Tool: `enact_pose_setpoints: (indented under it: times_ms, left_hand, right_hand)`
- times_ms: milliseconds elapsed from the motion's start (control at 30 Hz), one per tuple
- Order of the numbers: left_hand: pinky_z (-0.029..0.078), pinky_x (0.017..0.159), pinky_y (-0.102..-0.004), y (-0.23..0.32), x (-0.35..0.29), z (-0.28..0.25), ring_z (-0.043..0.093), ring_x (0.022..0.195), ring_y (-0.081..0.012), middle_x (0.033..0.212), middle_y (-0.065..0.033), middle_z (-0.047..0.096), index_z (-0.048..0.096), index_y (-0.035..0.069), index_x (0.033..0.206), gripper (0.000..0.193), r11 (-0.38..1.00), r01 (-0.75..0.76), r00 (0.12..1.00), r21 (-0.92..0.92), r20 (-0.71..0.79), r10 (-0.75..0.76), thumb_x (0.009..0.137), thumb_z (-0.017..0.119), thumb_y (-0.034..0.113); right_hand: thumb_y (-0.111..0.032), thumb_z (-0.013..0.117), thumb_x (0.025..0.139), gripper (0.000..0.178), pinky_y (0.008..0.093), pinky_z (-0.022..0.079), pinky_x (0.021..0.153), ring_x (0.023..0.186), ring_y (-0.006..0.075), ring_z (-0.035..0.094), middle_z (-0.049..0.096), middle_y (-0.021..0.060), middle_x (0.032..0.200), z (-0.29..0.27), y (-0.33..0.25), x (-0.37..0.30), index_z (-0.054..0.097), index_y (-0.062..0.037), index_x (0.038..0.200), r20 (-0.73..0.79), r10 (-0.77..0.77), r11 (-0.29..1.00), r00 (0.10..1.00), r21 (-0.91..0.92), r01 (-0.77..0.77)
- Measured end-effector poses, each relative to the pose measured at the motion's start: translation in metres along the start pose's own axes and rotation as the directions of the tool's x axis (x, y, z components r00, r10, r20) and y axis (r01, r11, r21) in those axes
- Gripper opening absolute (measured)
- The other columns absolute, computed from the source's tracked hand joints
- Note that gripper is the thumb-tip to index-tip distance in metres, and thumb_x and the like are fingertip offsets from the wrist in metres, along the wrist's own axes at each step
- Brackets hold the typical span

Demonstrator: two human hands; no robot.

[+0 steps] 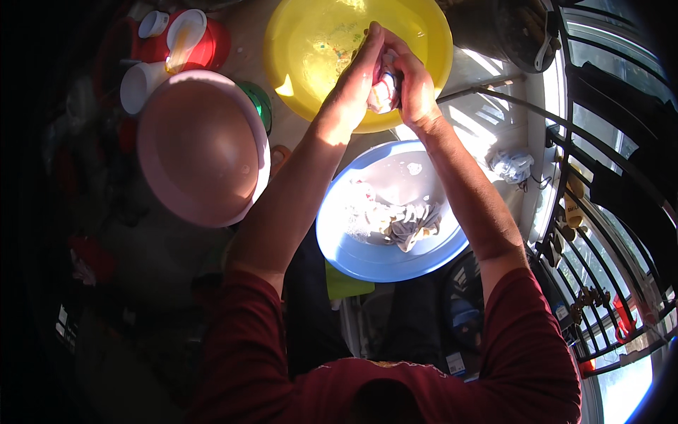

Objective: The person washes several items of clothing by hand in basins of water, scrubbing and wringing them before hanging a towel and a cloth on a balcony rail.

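Both arms reach forward over a yellow basin (293, 39) that looks to hold water with small coloured bits showing in it. Between my palms is a bunched piece of wet-looking cloth (383, 93), white with dark and reddish parts. My left hand (359, 76) presses it from the left, fingers extended upward. From the right, my right hand (417, 85) curls round it, closed. The cloth's upper part is hidden by the fingers. Nearer to me, under my forearms, a blue basin (367, 267) holds greyish sudsy water and crumpled striped fabric (413, 225).
To the left stands a pink basin (194, 148), with a white cup (140, 88) and a red container (215, 46) beyond it. A dark bucket (505, 32) is at the far right. Crumpled pale material (512, 166) lies by the black window railing (586, 283).
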State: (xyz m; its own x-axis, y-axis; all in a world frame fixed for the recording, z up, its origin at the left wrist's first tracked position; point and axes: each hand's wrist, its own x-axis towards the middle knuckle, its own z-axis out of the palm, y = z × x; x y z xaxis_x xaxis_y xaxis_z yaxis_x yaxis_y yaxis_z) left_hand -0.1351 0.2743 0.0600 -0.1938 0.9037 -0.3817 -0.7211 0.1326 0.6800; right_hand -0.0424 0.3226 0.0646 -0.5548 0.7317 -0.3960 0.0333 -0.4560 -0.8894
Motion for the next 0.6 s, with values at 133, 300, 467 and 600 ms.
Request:
enact_pose_setpoints:
  times_ms: [133, 300, 467, 600]
  left_hand:
    - [0.035, 0.042, -0.0212, 0.008, 0.005, -0.009, 0.044, 0.046, -0.0074, 0.057, 0.0011, 0.045, 0.047, 0.014, 0.071, 0.052, 0.992, 0.124, 0.991, 0.034, -0.056, -0.122, 0.089, 0.032, 0.060]
    - [0.047, 0.085, -0.0430, 0.004, -0.029, -0.002, 0.048, 0.113, -0.0198, 0.127, -0.0072, 0.044, 0.031, 0.016, 0.134, 0.066, 0.949, 0.313, 0.950, -0.029, -0.007, -0.313, 0.088, 0.024, 0.063]
    - [0.048, 0.087, -0.0440, 0.003, -0.038, -0.001, 0.051, 0.110, -0.0236, 0.127, -0.0069, 0.043, 0.031, 0.017, 0.134, 0.053, 0.910, 0.354, 0.933, -0.214, 0.153, -0.327, 0.089, 0.051, 0.037]
    - [0.046, 0.088, -0.0459, 0.007, -0.034, -0.002, 0.051, 0.112, -0.0261, 0.122, -0.0098, 0.049, 0.038, 0.014, 0.130, 0.046, 0.931, 0.289, 0.949, -0.222, 0.192, -0.249, 0.089, 0.051, 0.029]
  right_hand:
    - [-0.017, 0.040, 0.082, 0.038, 0.0246, 0.042, 0.080, 0.088, 0.0149, 0.054, 0.058, 0.0093, 0.096, 0.013, -0.019, -0.002, 0.052, 0.0006, 0.114, 0.063, 0.095, 0.994, 0.994, -0.061, -0.091]
    - [-0.030, 0.055, 0.088, 0.032, 0.0206, 0.044, 0.058, 0.062, 0.0088, 0.053, 0.059, 0.0049, 0.073, 0.013, -0.039, -0.005, 0.056, 0.0002, 0.096, 0.074, 0.050, 0.977, 0.996, -0.212, -0.033]
    - [-0.030, 0.049, 0.092, 0.031, 0.0211, 0.044, 0.058, 0.061, 0.0093, 0.054, 0.056, 0.0032, 0.068, 0.008, -0.049, 0.007, 0.056, -0.0011, 0.084, 0.164, 0.092, 0.970, 0.982, -0.238, -0.051]
    - [-0.033, 0.050, 0.091, 0.037, 0.0250, 0.046, 0.079, 0.088, 0.0158, 0.059, 0.061, 0.0102, 0.094, -0.008, -0.064, 0.019, 0.056, 0.0010, 0.104, 0.460, 0.129, 0.970, 0.879, -0.241, -0.016]
